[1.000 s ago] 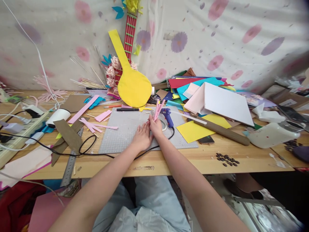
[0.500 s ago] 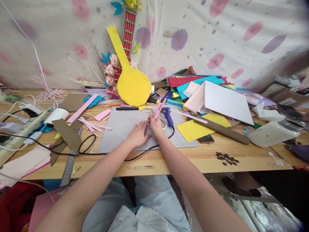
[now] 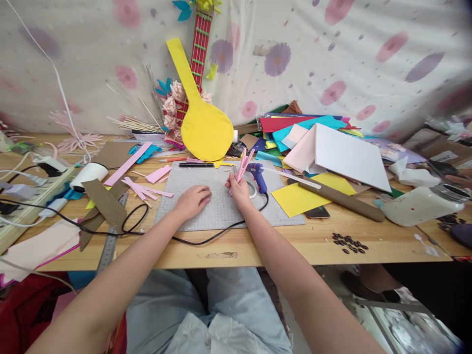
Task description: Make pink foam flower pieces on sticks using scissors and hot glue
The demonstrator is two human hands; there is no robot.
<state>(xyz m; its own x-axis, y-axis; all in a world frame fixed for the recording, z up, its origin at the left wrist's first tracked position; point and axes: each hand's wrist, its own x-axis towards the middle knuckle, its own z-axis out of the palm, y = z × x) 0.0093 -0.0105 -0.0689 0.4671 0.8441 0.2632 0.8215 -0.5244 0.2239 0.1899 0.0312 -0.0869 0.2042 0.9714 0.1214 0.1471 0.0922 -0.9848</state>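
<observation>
My right hand point(image 3: 238, 191) is closed around a small bunch of pink paper strips point(image 3: 244, 164), whose ends stick up above the fingers. Flat on the grey cutting mat point(image 3: 217, 217), a little to the left, lies my left hand point(image 3: 193, 201) with fingers loosely out and nothing seen in them. Just beyond the right hand are a blue glue gun point(image 3: 258, 178) and a roll of tape point(image 3: 252, 190), partly hidden. More pink strips point(image 3: 142, 189) are scattered left of the mat. A black marker point(image 3: 196, 165) rests along its back edge.
A yellow guitar-shaped cutout point(image 3: 207, 130) leans at the back. Coloured sheets and a white board point(image 3: 350, 157) pile up at the right, near a jar point(image 3: 420, 206) on its side and dark beads point(image 3: 349, 243). A black cord point(image 3: 206, 242) crosses the front; a power strip point(image 3: 33, 206) stands left.
My left hand has moved left, away from my right hand, and rests on the mat. The right hand keeps hold of the pink strips in about the same place.
</observation>
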